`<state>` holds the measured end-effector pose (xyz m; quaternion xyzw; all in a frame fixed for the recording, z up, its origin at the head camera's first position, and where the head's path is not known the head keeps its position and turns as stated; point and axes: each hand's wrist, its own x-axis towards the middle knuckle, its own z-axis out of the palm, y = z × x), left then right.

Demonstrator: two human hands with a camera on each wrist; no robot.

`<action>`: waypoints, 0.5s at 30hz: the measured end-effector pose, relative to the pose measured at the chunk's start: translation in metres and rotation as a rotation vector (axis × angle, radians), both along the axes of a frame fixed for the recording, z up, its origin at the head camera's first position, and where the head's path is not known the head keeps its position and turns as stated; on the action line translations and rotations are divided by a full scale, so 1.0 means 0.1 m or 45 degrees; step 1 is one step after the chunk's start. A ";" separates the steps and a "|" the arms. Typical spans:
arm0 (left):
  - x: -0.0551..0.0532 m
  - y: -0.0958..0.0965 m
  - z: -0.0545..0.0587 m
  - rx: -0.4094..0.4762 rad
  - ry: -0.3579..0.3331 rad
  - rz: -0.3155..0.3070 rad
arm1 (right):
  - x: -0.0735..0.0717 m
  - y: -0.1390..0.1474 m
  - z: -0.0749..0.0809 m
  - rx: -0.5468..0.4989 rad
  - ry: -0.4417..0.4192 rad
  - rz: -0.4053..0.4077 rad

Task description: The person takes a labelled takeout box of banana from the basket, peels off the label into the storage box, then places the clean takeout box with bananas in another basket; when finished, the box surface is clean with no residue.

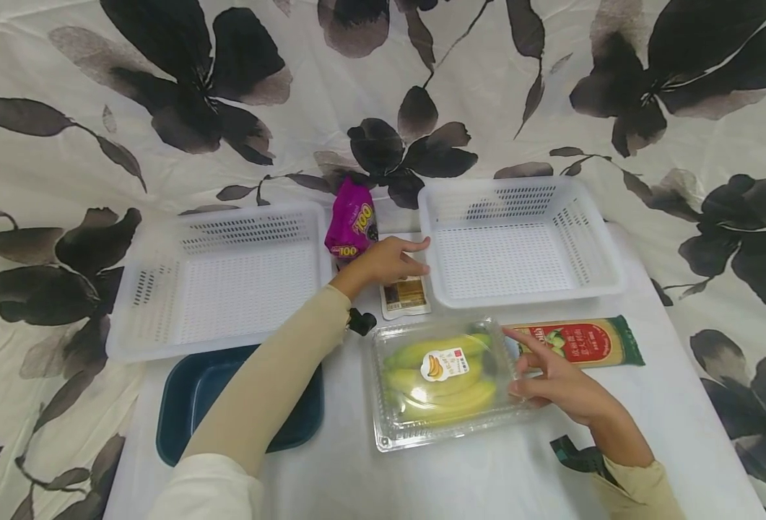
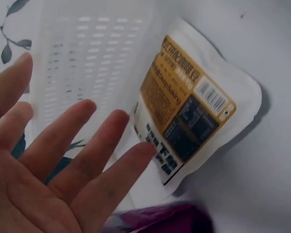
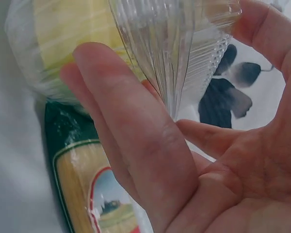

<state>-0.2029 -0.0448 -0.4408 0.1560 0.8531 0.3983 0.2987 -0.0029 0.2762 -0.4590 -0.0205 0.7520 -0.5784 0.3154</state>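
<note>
With straight, spread fingers, my left hand (image 1: 389, 261) reaches to the left wall of the right white basket (image 1: 499, 261). Below that hand lies a small white and brown snack packet (image 1: 405, 297), partly covered by it; the left wrist view shows the printed packet (image 2: 184, 109) just beyond the fingertips. My right hand (image 1: 563, 386) grips the right side of a clear plastic box of bananas (image 1: 444, 386), thumb and fingers around its edge (image 3: 169, 63). Partly hidden behind that hand and box is a green-ended pasta packet (image 1: 593, 341).
A purple snack bag (image 1: 351, 218) stands between the right basket and another white basket (image 1: 246, 285) at left. In front of the left basket, a dark blue tub (image 1: 203, 397) is partly covered by my left arm. Floral cloth hangs behind the white table (image 1: 357, 484).
</note>
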 end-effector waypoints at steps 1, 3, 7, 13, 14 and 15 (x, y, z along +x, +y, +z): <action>-0.01 -0.01 0.01 -0.011 0.000 -0.022 | -0.01 -0.01 -0.01 -0.002 -0.004 -0.008; -0.02 -0.01 0.02 -0.040 0.022 -0.066 | -0.02 -0.04 -0.02 -0.017 -0.006 -0.011; -0.04 -0.02 0.05 -0.079 0.054 -0.117 | -0.06 -0.10 -0.05 -0.041 -0.019 -0.016; -0.07 -0.03 0.12 -0.166 0.084 -0.173 | -0.09 -0.20 -0.10 -0.039 -0.005 0.005; -0.07 -0.02 0.13 -0.180 0.094 -0.184 | -0.10 -0.21 -0.11 -0.039 0.002 0.015; -0.07 -0.02 0.13 -0.195 0.107 -0.196 | -0.10 -0.22 -0.12 -0.038 -0.004 0.014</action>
